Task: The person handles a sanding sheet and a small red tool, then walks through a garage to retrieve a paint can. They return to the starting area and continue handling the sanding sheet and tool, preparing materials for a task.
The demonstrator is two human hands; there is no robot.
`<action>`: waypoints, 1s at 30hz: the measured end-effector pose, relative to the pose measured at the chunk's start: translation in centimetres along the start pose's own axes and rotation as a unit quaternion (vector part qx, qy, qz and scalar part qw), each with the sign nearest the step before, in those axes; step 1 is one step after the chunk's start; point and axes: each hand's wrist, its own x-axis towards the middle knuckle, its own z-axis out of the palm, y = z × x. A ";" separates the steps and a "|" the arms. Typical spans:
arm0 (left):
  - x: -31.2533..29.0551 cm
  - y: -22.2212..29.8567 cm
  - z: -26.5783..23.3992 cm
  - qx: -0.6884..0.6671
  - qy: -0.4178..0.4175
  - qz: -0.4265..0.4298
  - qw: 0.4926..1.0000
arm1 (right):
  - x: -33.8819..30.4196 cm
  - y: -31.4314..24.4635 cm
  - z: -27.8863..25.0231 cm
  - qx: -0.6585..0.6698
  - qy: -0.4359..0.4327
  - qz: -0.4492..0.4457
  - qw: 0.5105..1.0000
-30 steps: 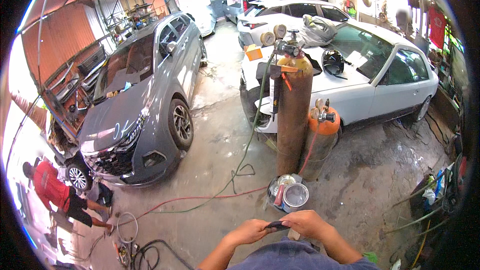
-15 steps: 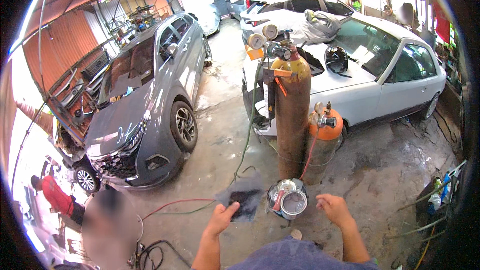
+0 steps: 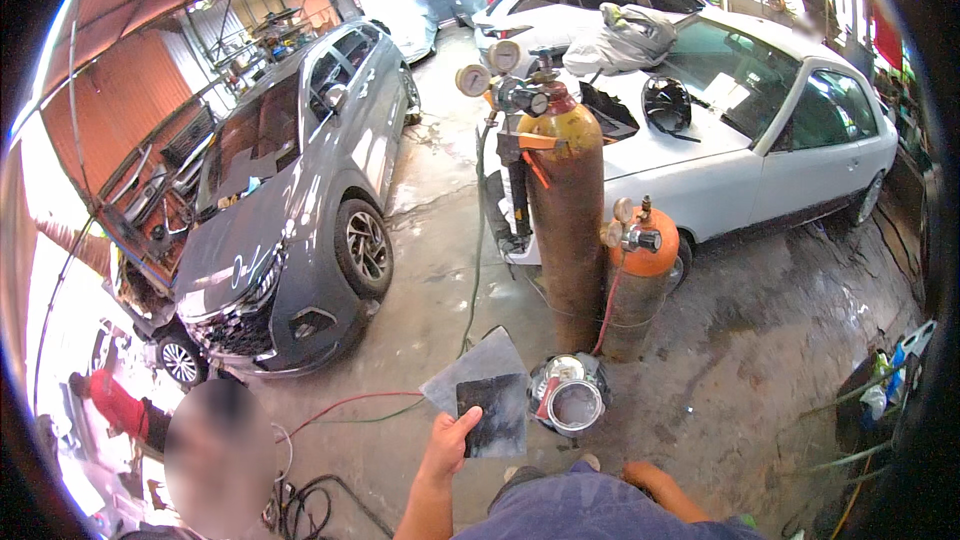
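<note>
My left hand [image 3: 452, 443] is closed, its thumb over the edge of a dark square sheet [image 3: 497, 420]. Behind that sheet a lighter grey flat sheet [image 3: 478, 365] fans out in the same grip. To the right of the sheets, apart from them, stand open metal cans [image 3: 574, 406] with a red-handled item [image 3: 548, 400] beside them, on a dark round support. My right hand [image 3: 645, 477] is down by the right side of my blue shirt [image 3: 570, 505], its fingers partly hidden.
A tall rusty gas cylinder [image 3: 568, 230] with gauges and an orange-topped cylinder [image 3: 645, 270] stand beyond the cans. Grey [image 3: 300, 200] and white [image 3: 720, 155] cars flank them. Hoses [image 3: 340, 405] cross the floor at left; people [image 3: 115, 402] are at far left.
The sheets, blurred before, are now spread and tilted up in my left hand. My right hand has dropped from beside the cans to my shirt. The view has shifted slightly.
</note>
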 end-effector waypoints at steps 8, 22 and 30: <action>2.8 -2.3 5.2 0.111 -0.160 -0.187 0.963 | -16.2 -10.9 -16.6 0.198 0.440 -0.218 0.848; 3.2 -3.9 12.1 0.079 -0.328 -0.314 0.888 | -20.3 -12.4 -20.3 -0.047 0.687 -0.243 0.683; 2.9 -5.5 7.6 0.036 -0.220 -0.272 0.936 | -19.4 -9.6 -17.0 0.249 0.672 -0.145 0.683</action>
